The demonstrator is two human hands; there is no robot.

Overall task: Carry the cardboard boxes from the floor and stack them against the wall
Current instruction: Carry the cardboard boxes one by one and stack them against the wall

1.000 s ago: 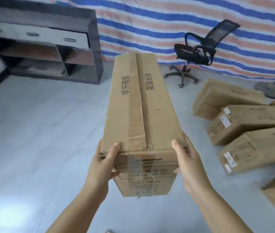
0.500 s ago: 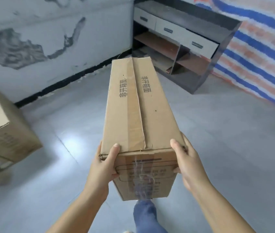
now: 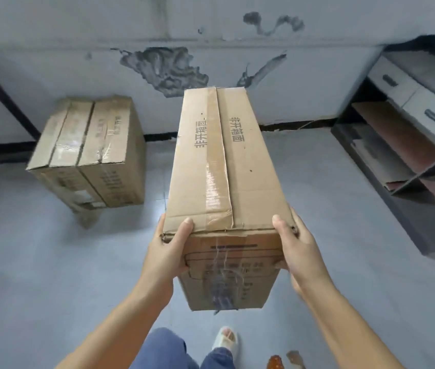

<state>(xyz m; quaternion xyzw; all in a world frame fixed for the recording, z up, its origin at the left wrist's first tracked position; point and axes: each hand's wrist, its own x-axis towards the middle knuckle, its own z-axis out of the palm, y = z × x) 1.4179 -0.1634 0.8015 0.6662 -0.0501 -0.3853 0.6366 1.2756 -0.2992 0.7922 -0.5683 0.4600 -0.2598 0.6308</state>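
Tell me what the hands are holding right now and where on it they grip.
Both hands, left hand and right hand, hold one long cardboard box by its near end, gripping the two upper corners.

The long brown cardboard box (image 3: pixel 227 166) bears black printed characters. At ten o'clock, tan stacked cardboard boxes (image 3: pixel 91 150). The grey-white wall (image 3: pixel 77 35) shows dark blotches.

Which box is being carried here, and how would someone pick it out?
Facing the stained wall, look centre frame. The carried box is long and narrow, gripped at its near end by the left hand and right hand. Unlike the stacked boxes left, it is off the floor.
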